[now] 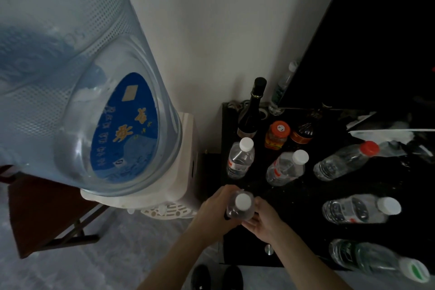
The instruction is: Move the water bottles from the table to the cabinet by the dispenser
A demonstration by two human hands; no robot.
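Note:
A clear water bottle with a white cap [242, 203] stands upright at the front left of the black cabinet top [296, 198]. My left hand [217, 207] wraps its left side and my right hand [263, 219] cups its right side. Two white-capped water bottles [240, 160] [286, 168] stand behind it. A red-capped bottle [343, 161], another white-capped bottle [357, 209] and a green-labelled bottle [374, 259] stand to the right on the same top.
The water dispenser [186, 160] with its big blue jug [77, 92] stands left of the cabinet. At the back are a dark wine bottle [253, 108], an orange-lidded jar [277, 135], a dark sauce bottle [303, 133] and a black screen [367, 37]. A drawer knob [269, 249] sticks out below.

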